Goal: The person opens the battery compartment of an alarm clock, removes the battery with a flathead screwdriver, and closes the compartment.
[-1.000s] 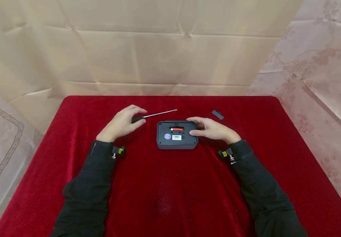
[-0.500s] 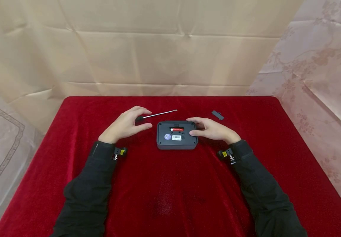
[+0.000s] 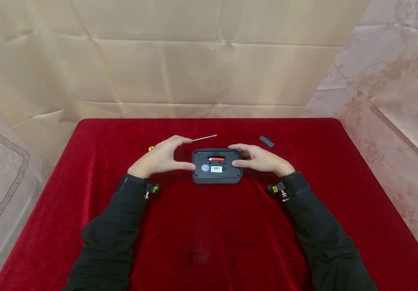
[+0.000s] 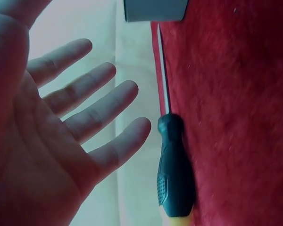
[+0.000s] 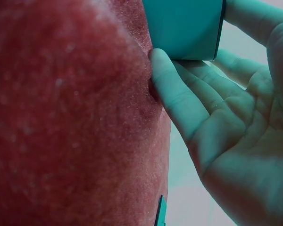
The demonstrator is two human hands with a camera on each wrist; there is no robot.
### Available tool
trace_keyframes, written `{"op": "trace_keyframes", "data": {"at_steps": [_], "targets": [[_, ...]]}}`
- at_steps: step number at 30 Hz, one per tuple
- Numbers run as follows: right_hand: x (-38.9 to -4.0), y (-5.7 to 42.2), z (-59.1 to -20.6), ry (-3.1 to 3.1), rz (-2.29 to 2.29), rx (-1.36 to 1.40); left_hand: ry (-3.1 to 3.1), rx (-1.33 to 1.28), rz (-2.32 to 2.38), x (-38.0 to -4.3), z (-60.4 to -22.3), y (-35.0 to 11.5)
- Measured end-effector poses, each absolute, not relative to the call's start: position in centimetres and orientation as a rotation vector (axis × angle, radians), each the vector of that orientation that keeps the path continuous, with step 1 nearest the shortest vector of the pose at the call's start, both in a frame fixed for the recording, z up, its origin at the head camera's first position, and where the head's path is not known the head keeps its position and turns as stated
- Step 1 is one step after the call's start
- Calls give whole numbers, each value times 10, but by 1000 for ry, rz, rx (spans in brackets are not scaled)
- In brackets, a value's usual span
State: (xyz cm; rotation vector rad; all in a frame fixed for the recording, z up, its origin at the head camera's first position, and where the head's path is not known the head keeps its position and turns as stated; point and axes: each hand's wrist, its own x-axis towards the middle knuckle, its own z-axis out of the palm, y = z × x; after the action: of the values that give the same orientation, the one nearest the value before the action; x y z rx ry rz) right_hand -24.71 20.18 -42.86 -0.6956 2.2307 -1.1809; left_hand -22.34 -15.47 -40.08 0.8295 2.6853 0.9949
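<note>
A black box-shaped device [image 3: 217,178] lies on the red cloth with its battery compartment facing up. Inside that compartment sits a red battery [image 3: 217,159]. My right hand [image 3: 261,158] grips the device's right end, thumb on top and fingers along the side, as the right wrist view also shows. My left hand [image 3: 161,157] is at the left end, fingers spread, its thumb tip at the device's edge; whether it touches, I cannot tell. Beyond the left hand lies a screwdriver [image 4: 175,174] with a black and yellow handle; the hand hides most of it in the head view.
A small dark battery cover [image 3: 267,141] lies on the cloth behind the right hand. Red cloth [image 3: 209,230] covers the table, whose far edge meets a beige curtain [image 3: 194,68]. Patterned drapes hang at both sides.
My left hand has moved right, away from the screwdriver handle and up to the device's left end. The screwdriver stays where it was. My right hand keeps its hold on the device.
</note>
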Motion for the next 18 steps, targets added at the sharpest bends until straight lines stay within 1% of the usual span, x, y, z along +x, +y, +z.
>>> {"op": "trace_keyframes", "data": {"at_steps": [7, 18], "targets": [[-246, 202, -428, 2220, -1192, -699, 2645, 910, 951, -222, -406, -143], [-244, 200, -424, 2237, -1186, -675, 2619, 918, 846, -216, -412, -126]]}}
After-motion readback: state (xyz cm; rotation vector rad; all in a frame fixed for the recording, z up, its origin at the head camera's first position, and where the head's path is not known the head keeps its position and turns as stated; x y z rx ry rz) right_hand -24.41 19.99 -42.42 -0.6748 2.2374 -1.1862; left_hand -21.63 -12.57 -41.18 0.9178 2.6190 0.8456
